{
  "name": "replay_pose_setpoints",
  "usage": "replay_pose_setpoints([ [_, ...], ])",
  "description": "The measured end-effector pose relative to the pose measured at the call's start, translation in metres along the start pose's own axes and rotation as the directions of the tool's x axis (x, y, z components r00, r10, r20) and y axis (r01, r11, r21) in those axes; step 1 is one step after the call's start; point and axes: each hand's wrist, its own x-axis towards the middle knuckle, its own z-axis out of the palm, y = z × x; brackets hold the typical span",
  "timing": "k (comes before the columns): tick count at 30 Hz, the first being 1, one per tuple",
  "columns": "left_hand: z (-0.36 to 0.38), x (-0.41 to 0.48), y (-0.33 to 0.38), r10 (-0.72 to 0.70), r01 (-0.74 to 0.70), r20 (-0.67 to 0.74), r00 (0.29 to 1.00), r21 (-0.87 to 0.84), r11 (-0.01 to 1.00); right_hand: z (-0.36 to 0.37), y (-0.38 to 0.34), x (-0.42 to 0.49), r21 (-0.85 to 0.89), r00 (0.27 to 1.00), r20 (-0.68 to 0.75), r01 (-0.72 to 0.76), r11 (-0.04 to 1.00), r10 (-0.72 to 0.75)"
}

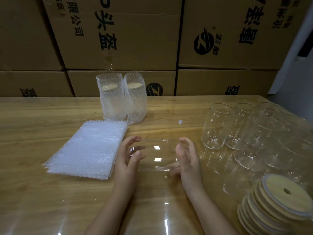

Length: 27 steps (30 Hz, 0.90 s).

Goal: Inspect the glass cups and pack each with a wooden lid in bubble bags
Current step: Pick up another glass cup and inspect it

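A clear glass cup (158, 154) lies sideways above the wooden table (42, 119), held between both hands. My left hand (129, 156) grips one end with curled fingers and thumb. My right hand (187, 158) holds the other end, its fingers wrapped behind the glass. Several empty glass cups (218, 126) stand grouped at the right. A slanted stack of round wooden lids (277, 199) with small holes sits at the near right. A flat pile of bubble bags (88, 148) lies left of my hands.
Two bubble bags holding cups with wooden lids (124, 97) stand upright at the table's far middle. Stacked cardboard boxes (135, 39) with black print form a wall behind the table. A clear sheet covers the table top.
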Motion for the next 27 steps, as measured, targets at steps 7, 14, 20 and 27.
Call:
replay_pose_setpoints([
  [7, 0.007, 0.007, -0.003, -0.373, 0.369, 0.042, 0.927, -0.288, 0.884, -0.003, -0.003, -0.003, -0.086, 0.953, 0.002, 0.302, 0.949, -0.303],
  [14, 0.029, -0.005, 0.009, -0.650, 0.641, 0.213, 0.730, -0.544, 0.542, 0.014, 0.000, -0.006, 0.079, 0.935, 0.021, 0.351, 0.933, -0.353],
  [20, 0.041, -0.010, 0.006, -0.616, 0.610, 0.078, 0.784, -0.278, 0.742, 0.021, 0.005, -0.005, 0.080, 0.968, 0.006, 0.249, 0.965, -0.250],
  [27, 0.029, -0.023, -0.002, 0.093, -0.133, 0.231, 0.968, 0.164, 0.977, 0.023, 0.008, -0.001, 0.004, 0.985, 0.011, 0.170, 0.985, -0.170],
])
